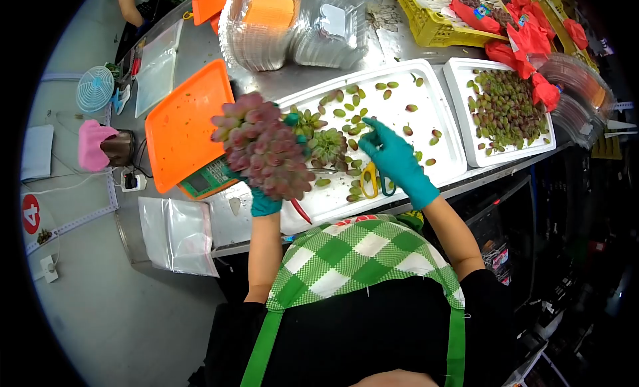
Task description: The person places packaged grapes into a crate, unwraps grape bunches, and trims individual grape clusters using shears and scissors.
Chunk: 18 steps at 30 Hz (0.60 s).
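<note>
My left hand (265, 204), in a teal glove, is closed around the base of a large purple-green succulent cluster (266, 147), raised over the left part of a white tray (426, 114). Its fingers are mostly hidden behind the rosettes. My right hand (398, 162), also gloved, hovers above the tray with thumb and index finger apart and nothing between them. Yellow-handled scissors (367, 181) show right beside its lower fingers. Near its fingertips are a green rosette (328, 146) and several loose leaves. A red handle (301, 212) pokes out beside my left hand.
Right of the tray stands a white box (454, 114) full of small leaves. An orange tray (183, 131) rests on a green scale (208, 179) at left. Clear plastic containers (329, 27) and a yellow crate (432, 31) stand behind. Plastic bags (176, 234) lie at the front left.
</note>
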### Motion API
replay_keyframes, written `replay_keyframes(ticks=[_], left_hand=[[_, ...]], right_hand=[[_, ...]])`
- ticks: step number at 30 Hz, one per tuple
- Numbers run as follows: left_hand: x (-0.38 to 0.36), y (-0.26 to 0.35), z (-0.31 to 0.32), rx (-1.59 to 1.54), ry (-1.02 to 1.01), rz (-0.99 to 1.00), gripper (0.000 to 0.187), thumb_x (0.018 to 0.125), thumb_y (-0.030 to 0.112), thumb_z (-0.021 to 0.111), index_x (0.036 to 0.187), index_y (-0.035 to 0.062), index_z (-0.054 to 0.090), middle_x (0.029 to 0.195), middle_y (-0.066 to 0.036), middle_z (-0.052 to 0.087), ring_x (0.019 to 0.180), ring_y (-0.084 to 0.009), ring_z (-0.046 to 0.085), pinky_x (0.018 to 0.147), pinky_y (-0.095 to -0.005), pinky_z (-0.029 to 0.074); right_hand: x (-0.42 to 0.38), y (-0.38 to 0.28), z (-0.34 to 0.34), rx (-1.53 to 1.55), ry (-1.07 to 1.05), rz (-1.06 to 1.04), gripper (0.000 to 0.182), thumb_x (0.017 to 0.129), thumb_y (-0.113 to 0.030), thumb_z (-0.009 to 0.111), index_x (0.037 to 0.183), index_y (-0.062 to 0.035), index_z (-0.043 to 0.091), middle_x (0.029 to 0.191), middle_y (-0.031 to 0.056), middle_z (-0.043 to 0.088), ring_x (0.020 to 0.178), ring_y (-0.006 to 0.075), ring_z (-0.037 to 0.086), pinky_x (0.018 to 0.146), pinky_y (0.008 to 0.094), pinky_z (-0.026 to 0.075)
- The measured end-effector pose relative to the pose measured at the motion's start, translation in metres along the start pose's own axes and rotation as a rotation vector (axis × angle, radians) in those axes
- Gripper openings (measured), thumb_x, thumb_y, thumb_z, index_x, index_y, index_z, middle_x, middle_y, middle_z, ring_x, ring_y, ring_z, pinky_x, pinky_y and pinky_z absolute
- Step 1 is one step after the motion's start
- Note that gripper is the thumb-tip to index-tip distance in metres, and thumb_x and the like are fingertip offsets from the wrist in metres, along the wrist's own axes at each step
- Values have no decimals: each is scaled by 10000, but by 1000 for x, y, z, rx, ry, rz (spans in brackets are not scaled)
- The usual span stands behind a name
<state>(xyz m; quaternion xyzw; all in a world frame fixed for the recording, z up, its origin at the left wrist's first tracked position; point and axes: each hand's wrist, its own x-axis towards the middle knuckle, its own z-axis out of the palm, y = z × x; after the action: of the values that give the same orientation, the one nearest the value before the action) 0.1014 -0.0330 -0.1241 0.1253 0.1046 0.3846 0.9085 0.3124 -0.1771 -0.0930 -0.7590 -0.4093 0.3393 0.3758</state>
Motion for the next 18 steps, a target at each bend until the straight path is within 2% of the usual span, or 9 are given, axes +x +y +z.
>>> replay_keyframes(ticks=[4,6,7,8,9,11,13,16,18], left_hand=[[-21,33,-35,318,65,68,577,861,446,374,1311,100,271,1121,-67,471,1000,-199,477,900,-339,385],[-33,40,-56,1433,106,334,503,867,374,376,1282,97,308,1109,-74,475,963,-191,480,864,-322,400],[-39,44,-63,1660,165,417,499,867,374,377,1278,97,311,1109,-72,475,964,-191,479,864,-323,400],[-41,46,-66,1673,200,449,496,867,374,379,1274,98,315,1109,-71,476,966,-191,478,863,-324,399],[-44,50,-67,1406,236,389,492,868,374,380,1270,98,318,1109,-69,476,967,-191,477,863,-326,399],[-50,55,-65,761,305,321,485,868,374,383,1263,99,324,1110,-66,476,970,-191,474,861,-329,399],[-52,58,-60,623,320,327,477,868,373,386,1255,100,330,1110,-63,476,973,-192,472,860,-332,399],[-60,58,-54,554,331,338,466,869,373,390,1244,101,340,1111,-59,476,978,-192,468,859,-336,398],[-62,57,-50,534,328,342,459,869,373,392,1236,101,346,1111,-56,477,981,-193,465,858,-339,398]], right_hand=[[-24,-3,40,-36,-197,-198,386,766,-278,601,1098,-100,516,886,96,592,784,221,585,695,342,468],[-23,-6,70,-64,-235,-404,433,763,-254,622,1142,-90,491,943,104,575,842,229,578,751,326,459],[-25,-13,80,-137,-252,-468,505,743,-301,634,1165,-83,463,1005,122,546,906,255,550,799,348,438],[-25,-24,88,-211,-264,-534,579,722,-347,646,1188,-76,435,1068,140,518,970,282,523,847,370,418],[-23,-25,104,-222,-361,-542,719,686,-415,655,1232,-48,365,1198,183,408,1088,316,432,915,388,368],[-26,-28,123,-495,-379,-463,886,646,-466,667,1298,-38,248,1276,244,289,1173,390,315,964,437,302],[-25,-29,133,-733,-391,-367,1041,577,-543,681,1336,-55,161,1304,268,235,1211,425,237,979,493,246],[-24,-43,135,-810,-356,-310,1043,552,-458,703,1344,-67,149,1205,248,340,1140,394,325,897,490,306],[-23,-44,137,-676,-426,-268,1023,547,-385,702,1345,-65,148,1130,240,383,1067,385,378,850,471,340]])
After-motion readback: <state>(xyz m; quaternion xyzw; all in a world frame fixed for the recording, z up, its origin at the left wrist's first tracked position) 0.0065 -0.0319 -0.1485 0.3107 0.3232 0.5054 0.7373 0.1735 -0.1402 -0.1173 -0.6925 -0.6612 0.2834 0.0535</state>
